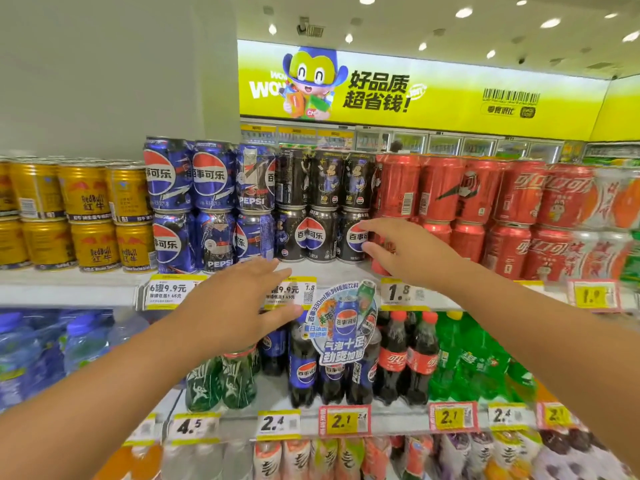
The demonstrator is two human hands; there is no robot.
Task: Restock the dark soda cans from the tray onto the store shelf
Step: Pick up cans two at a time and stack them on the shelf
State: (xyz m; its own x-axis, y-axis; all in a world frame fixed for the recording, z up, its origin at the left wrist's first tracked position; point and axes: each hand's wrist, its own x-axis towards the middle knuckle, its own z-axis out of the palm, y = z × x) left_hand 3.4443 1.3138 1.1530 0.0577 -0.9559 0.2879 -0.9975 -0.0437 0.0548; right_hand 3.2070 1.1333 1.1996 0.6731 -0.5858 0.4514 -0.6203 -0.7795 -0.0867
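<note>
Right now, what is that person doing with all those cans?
A person is stocking a store shelf with drinks. Both hands are empty and reaching toward the black soda cans, which sit stacked in two layers between the blue cans and the red cans. The right hand is open just in front of the lower black can on the right, perhaps touching it. The left hand is open, lower, in front of the price tags. No tray is in view.

Right hand (pixel 398 251) covering part of lower dark can (pixel 353 235); orange bottles (pixel 346 459) running off bottom edge; far-right cans (pixel 620 202) blurring.
</note>
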